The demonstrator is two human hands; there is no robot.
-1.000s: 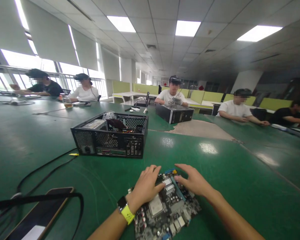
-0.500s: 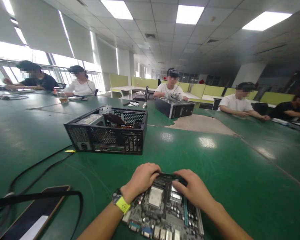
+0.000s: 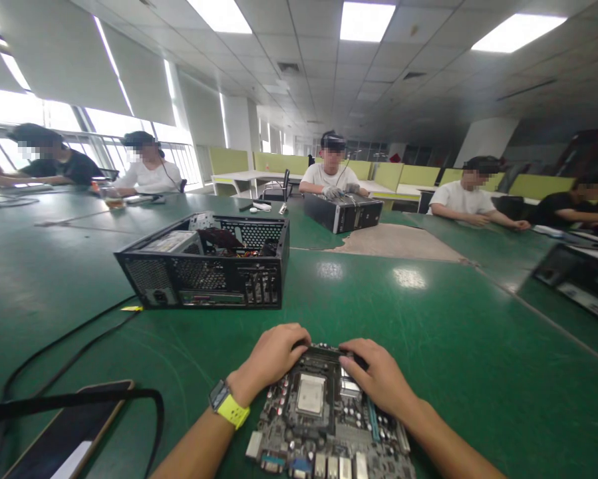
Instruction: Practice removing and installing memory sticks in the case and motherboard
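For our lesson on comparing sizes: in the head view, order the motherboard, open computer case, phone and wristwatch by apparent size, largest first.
1. Open computer case and motherboard: too alike to rank, as the motherboard is nearer.
2. Phone, partly out of frame.
3. Wristwatch.

Left hand point(image 3: 273, 356) and right hand point(image 3: 381, 374) are holding a motherboard point(image 3: 328, 426) by its far edge, most of it lying nearer than the fingers point(image 3: 293, 330). Open computer case point(image 3: 229, 278) is sitting beyond the left fingers, phone point(image 3: 72, 426) is lying left of them; gloved person point(image 3: 330, 175) is handling second case point(image 3: 361, 215) farther beyond.
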